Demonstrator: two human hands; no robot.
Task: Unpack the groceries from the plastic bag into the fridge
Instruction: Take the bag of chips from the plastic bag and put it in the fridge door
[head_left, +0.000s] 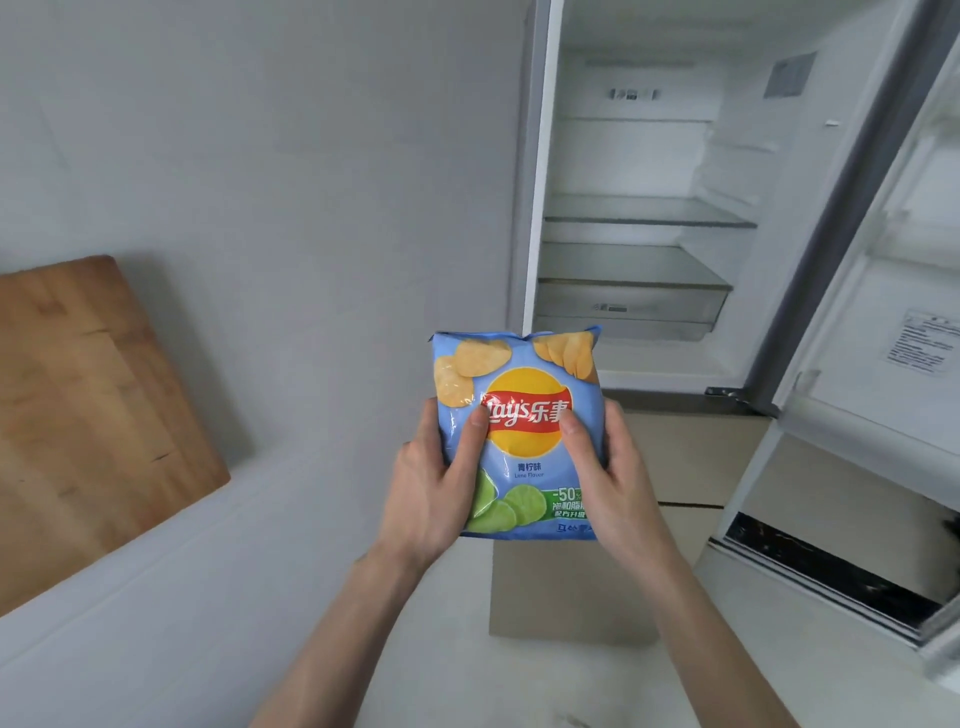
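Observation:
A light-blue bag of lime-flavour potato chips (519, 384) is held upright in front of me, in mid air. My left hand (434, 483) grips its left side with the thumb on the front. My right hand (613, 478) grips its right side the same way. Behind the bag stands the fridge (639, 218) with its door swung open to the right; its glass shelves hold nothing that I can see. The plastic bag is out of view.
The open fridge door (883, 322) with door shelves fills the right side. A wooden cutting board (83, 415) leans against the white wall at the left, above a white counter (182, 623). A beige lower fridge front (691, 457) sits below the open compartment.

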